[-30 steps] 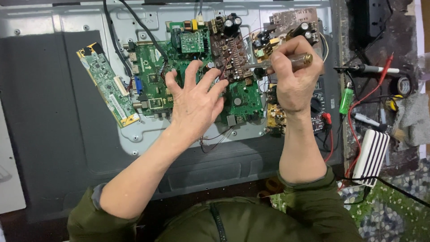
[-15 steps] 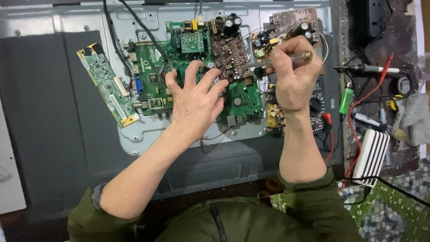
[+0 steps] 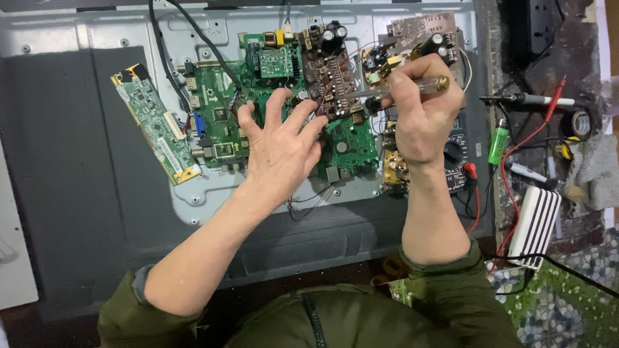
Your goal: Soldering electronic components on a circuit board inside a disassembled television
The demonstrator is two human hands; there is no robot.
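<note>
Probing step: your left hand [image 3: 284, 151], fingers spread, steadies the green circuit board [image 3: 284, 122]; your right hand [image 3: 422, 113] grips the screwdriver [image 3: 393, 90], whose tip likely needs careful placement.

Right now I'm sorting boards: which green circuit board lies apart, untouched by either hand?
The narrow green strip board, lying tilted at far left.

We see a dark, scuffed workbench [image 3: 567, 45] at the right edge, under even, flat light. Bottom right, a mat with a pebble-and-grass pattern [image 3: 567, 303] covers the surface. A pale panel [image 3: 14, 258] borders the left edge.
</note>
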